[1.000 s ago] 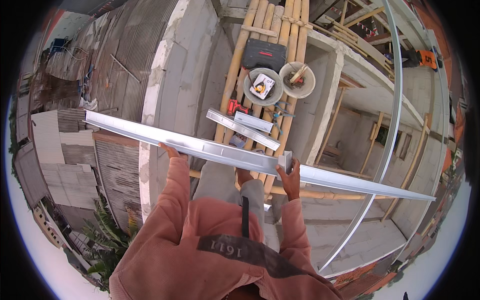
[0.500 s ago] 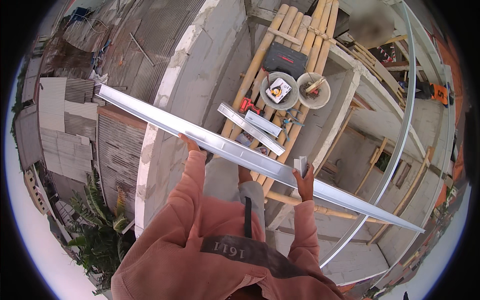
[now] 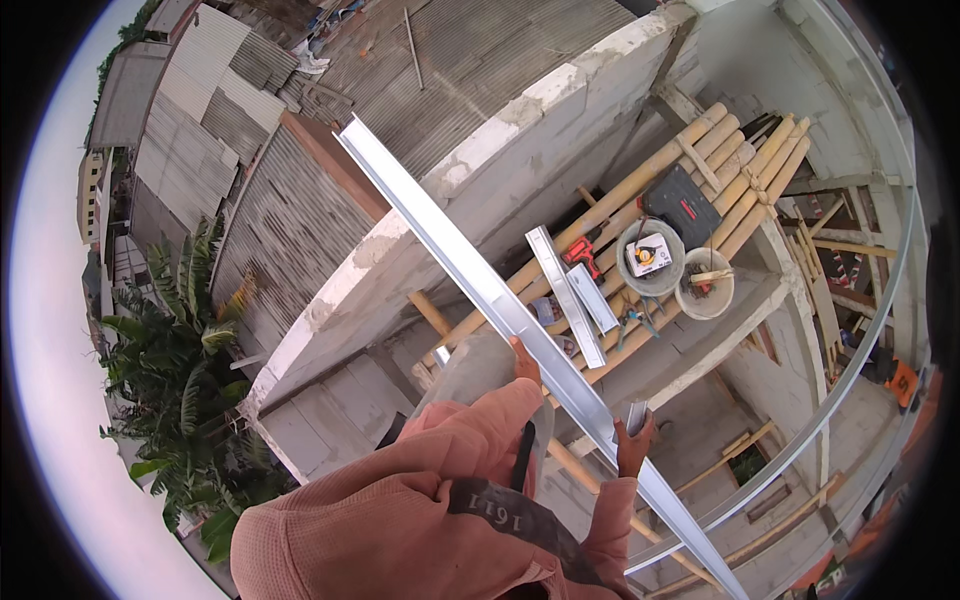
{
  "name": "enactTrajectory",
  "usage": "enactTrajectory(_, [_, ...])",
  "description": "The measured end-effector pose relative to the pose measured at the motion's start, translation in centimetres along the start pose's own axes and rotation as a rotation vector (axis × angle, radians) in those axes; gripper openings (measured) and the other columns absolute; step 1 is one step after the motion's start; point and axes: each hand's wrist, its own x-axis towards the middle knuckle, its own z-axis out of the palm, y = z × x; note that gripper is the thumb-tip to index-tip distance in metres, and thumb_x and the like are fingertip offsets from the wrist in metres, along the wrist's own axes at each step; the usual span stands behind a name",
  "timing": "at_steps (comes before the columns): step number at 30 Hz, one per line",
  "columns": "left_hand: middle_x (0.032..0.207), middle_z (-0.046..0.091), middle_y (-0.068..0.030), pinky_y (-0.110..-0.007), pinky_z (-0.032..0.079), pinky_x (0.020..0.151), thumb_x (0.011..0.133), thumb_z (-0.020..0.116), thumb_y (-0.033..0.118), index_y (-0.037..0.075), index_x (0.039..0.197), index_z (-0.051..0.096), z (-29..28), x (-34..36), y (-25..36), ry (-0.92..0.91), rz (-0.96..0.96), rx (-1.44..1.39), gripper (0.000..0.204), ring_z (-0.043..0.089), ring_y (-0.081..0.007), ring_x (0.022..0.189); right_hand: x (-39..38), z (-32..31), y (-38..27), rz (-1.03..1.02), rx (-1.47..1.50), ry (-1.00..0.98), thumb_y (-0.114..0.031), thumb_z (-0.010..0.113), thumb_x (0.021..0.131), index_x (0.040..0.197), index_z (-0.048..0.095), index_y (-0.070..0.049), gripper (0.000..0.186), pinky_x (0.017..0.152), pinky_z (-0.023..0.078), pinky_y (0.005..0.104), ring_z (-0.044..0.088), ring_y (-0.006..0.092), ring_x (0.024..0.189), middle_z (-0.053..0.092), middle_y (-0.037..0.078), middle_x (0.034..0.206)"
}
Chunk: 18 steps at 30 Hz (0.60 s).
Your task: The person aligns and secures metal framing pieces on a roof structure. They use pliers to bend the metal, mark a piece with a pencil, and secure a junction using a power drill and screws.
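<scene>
Fingers of the left hand [image 3: 526, 364] grasp one long metal channel [image 3: 480, 280] slanting ahead; the right hand [image 3: 633, 447] clasps one short piece [image 3: 637, 413] beside it. Beyond, bamboo poles [image 3: 668, 163] carry two shorter channels [image 3: 567, 300], one drill [image 3: 581, 256], two buckets [image 3: 628, 270], one black case [image 3: 680, 208].

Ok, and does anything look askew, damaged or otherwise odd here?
Mildly: two short metal channels lie crosswise on the bamboo poles, and the wall's top edge looks ragged and patchy. No obvious damage shows on the long metal channel.
</scene>
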Motion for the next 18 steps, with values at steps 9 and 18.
enactTrajectory(9, [0.129,0.062,-0.0164,-0.037,0.045,0.102,0.095,0.047,0.073,-0.001,0.141,0.049,1.8,-1.5,4.9,0.016,-0.075,0.196,0.087,0.059,-0.0282,0.119,0.1,0.9,-2.0,-0.028,-0.163,0.018,-0.028,0.083,0.081,0.146,0.039,0.005,0.086,0.114,0.034,0.042,0.046,0.0363,0.135,0.05,0.025,0.142])
enactTrajectory(18, [0.138,0.047,-0.0232,-0.041,0.039,0.11,0.065,0.094,0.044,-0.007,0.145,0.027,2.2,11.1,17.3,0.293,0.59,0.545,0.116,0.049,-0.0322,0.127,-0.2,2.0,-1.3,-0.063,-0.089,0.069,-0.029,0.085,0.078,0.148,0.037,0.004,0.092,0.115,0.036,0.0437,0.047,0.0386,0.136,0.047,0.026,0.146])
